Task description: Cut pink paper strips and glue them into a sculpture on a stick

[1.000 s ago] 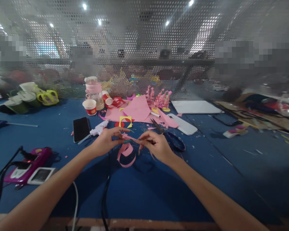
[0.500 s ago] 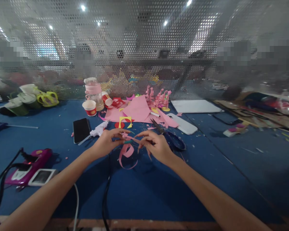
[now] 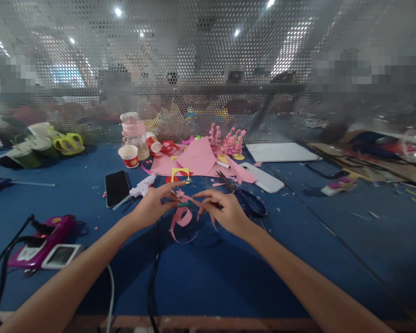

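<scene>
Above the middle of the blue table, my left hand [image 3: 155,203] is closed in a pinch, thumb and a finger on a thin teal piece [image 3: 184,204] wrapped with pink paper. Its index finger stretches out above the pinch. A curled pink paper strip [image 3: 185,216] hangs below in a loose loop. My right hand [image 3: 227,210] pinches a stretch of the same strip just to the right, its other fingers bent. Between the fingertips, the exact wrapping is too small to make out. Dark-handled scissors [image 3: 251,202] lie beyond my right hand, and a white glue gun [image 3: 143,186] lies beyond my left.
Pink paper sheets [image 3: 197,155], a yellow cut-out [image 3: 180,172] and pink paper flower sprigs [image 3: 225,138] lie farther back. A black phone [image 3: 117,188], a paper cup [image 3: 129,156] and a bottle [image 3: 133,132] stand left. A purple power strip [image 3: 45,240] with cables is at front left.
My left index finger has lifted and straightened away from the pink paper, baring more of it. My right hand and the hanging loop have barely moved.
</scene>
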Tool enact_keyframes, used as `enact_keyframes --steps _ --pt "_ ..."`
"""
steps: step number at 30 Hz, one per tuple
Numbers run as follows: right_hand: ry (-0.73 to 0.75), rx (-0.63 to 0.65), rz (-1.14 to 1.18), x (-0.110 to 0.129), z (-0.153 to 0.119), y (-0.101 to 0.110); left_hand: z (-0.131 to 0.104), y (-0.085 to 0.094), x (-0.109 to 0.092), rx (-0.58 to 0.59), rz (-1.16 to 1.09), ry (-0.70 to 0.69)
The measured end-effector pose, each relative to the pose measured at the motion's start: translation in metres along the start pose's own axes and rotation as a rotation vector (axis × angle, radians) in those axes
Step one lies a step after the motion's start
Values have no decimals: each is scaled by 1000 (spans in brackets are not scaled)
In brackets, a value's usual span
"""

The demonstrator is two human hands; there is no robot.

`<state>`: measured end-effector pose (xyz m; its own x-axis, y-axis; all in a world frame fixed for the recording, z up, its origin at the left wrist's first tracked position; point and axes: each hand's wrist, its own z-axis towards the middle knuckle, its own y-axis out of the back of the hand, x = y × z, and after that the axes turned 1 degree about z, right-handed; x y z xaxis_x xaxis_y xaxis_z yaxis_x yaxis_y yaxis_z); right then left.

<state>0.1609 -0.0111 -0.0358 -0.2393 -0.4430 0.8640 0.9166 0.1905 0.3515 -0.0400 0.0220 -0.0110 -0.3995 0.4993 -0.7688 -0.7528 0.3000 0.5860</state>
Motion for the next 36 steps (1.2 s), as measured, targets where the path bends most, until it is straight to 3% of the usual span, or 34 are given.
enact_keyframes --steps 15,22,29,36 --pt "-24 47 34 2 -1 1 -1 0 0 43 -9 -7" --pt "-10 -25 15 3 -1 1 2 5 4 -16 12 -59" --pt "16 -250 -19 6 -1 -4 6 1 7 -118 -189 -39" --pt "-24 -217 118 8 -1 -19 1 -17 -3 -205 -447 12"
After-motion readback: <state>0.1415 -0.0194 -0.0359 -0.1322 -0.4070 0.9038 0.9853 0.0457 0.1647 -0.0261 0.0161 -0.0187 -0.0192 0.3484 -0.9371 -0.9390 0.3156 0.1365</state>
